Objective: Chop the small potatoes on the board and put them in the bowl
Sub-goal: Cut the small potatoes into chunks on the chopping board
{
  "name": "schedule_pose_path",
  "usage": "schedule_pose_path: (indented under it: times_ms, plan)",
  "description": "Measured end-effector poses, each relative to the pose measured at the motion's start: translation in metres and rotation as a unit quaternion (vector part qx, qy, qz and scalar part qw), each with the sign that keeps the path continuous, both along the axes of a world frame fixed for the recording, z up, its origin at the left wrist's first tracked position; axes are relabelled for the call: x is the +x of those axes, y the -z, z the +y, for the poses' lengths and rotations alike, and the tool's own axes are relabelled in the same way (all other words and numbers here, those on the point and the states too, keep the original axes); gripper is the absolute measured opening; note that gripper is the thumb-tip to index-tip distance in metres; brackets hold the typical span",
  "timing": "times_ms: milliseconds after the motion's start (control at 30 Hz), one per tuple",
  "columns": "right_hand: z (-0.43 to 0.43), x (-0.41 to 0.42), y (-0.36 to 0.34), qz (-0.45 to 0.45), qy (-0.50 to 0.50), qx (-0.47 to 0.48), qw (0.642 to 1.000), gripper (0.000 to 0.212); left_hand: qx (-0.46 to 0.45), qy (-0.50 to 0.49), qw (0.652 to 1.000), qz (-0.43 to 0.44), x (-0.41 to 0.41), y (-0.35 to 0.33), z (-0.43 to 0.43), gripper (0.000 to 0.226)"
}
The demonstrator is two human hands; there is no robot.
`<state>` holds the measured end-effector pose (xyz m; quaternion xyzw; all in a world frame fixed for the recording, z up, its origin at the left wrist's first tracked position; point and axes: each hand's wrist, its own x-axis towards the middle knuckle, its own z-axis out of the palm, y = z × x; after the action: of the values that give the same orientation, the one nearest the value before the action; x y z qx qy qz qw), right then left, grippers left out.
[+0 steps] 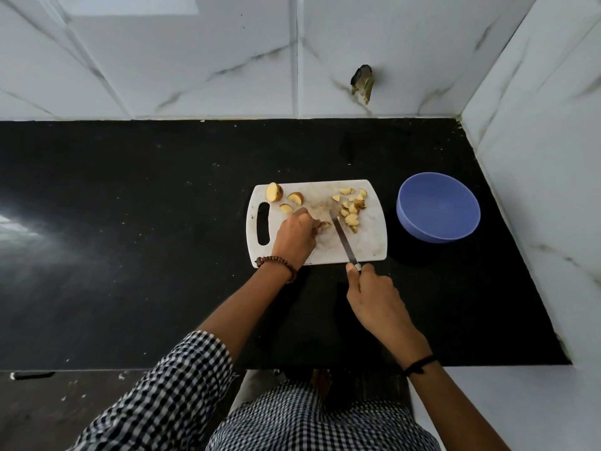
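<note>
Head view: white cutting board on black tabletop, blue bowl at 3 o'clock of it, empty.
Left grip: fingers closed, pinning a potato piece at board centre.
Right grip: closed around knife handle.
Potatoes: chopped pieces at 2 o'clock; larger halves at 10 o'clock.
Risk: blade sits just beside left fingertips; a slipping piece could cause a cut.

Your left hand: palm down, fingers curled, fingertips pinching small piece against surface; forearm bare, sleeve rolled to elbow, beaded band at wrist. Your right hand: closed around knife handle, thumb extended along top; thin dark band at wrist. Both arms reach forward.
</note>
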<state>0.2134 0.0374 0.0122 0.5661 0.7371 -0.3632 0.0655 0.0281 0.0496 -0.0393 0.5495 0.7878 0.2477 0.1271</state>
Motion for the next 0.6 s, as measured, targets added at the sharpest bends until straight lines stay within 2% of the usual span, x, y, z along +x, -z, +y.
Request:
schedule_pose_path:
  times_ms: [300,600]
  plan:
    - [0.001,-0.013,0.005,-0.022,-0.028,-0.013,0.999,0.041,-0.010,-0.005,1.000,0.012,0.000,0.002,0.000,0.020]
    - [-0.007,0.003,0.013,-0.039,-0.049,-0.003,0.998,0.035,0.011,-0.008,1.000,0.005,0.005,-0.001,-0.001,0.019]
